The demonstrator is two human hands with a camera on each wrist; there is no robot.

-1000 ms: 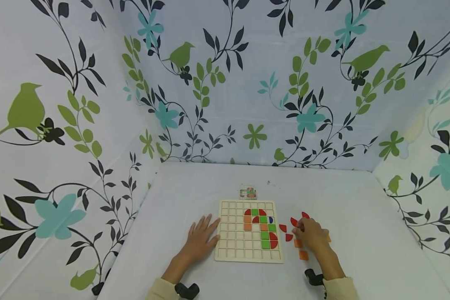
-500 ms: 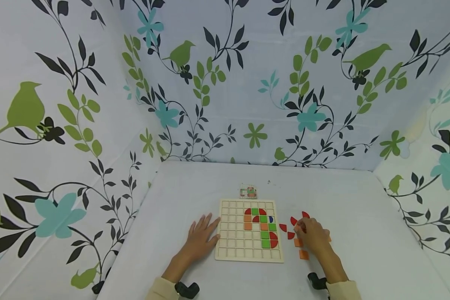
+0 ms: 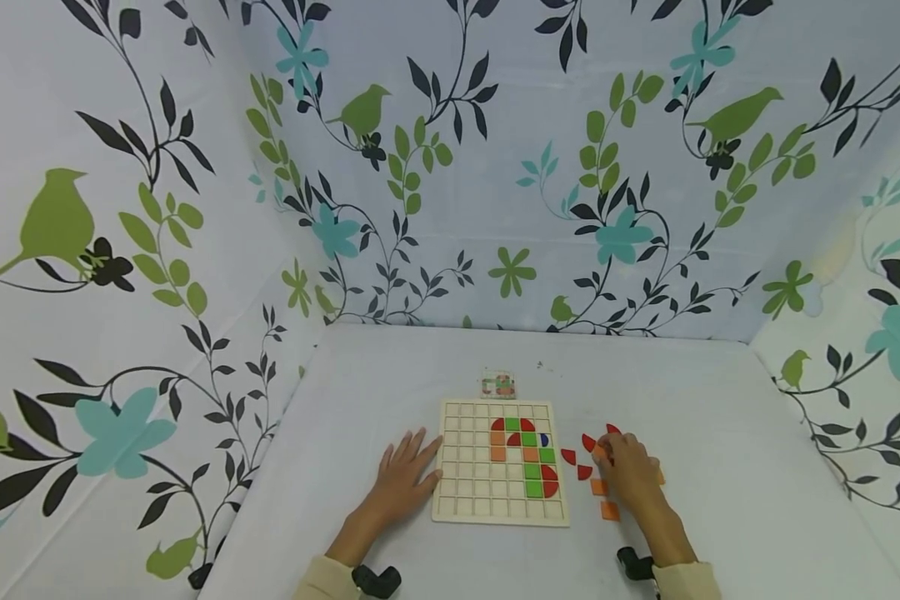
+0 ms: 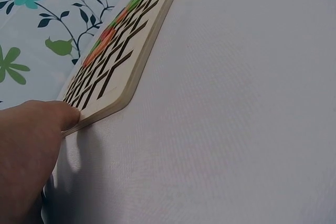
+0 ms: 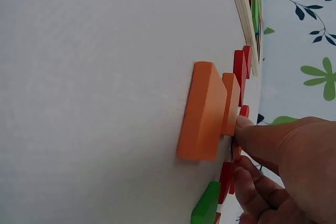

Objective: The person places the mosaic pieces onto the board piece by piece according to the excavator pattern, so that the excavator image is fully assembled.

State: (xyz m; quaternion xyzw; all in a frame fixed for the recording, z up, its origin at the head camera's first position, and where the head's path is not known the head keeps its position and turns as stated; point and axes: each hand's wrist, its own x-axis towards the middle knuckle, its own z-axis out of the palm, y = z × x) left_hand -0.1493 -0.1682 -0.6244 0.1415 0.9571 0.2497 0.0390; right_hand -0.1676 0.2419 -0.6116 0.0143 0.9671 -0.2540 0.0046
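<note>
In the head view a pale wooden grid board (image 3: 465,504) lies on the white table, with red, green, orange and blue pieces in some of its squares. My left hand (image 3: 403,473) lies flat at the board's left side, fingers spread; in the left wrist view its thumb (image 4: 65,115) touches the board's edge. To the right of the board, my right hand (image 3: 633,472) pinches an orange square tile (image 5: 237,150) between thumb and fingers, low over the loose pieces. Near it lie red rounded pieces (image 3: 568,456) and two orange square tiles (image 3: 609,511).
A small pattern card (image 3: 498,384) lies behind the board. In the right wrist view a green piece (image 5: 206,203) lies near the right hand. More orange shows beyond that hand, partly covered by it. Patterned cloth walls (image 3: 510,167) stand behind and beside the table.
The orange tile has come into sight at my right fingertips, which have shifted slightly. One red piece near them has slid a little to the right. My left hand stays put.
</note>
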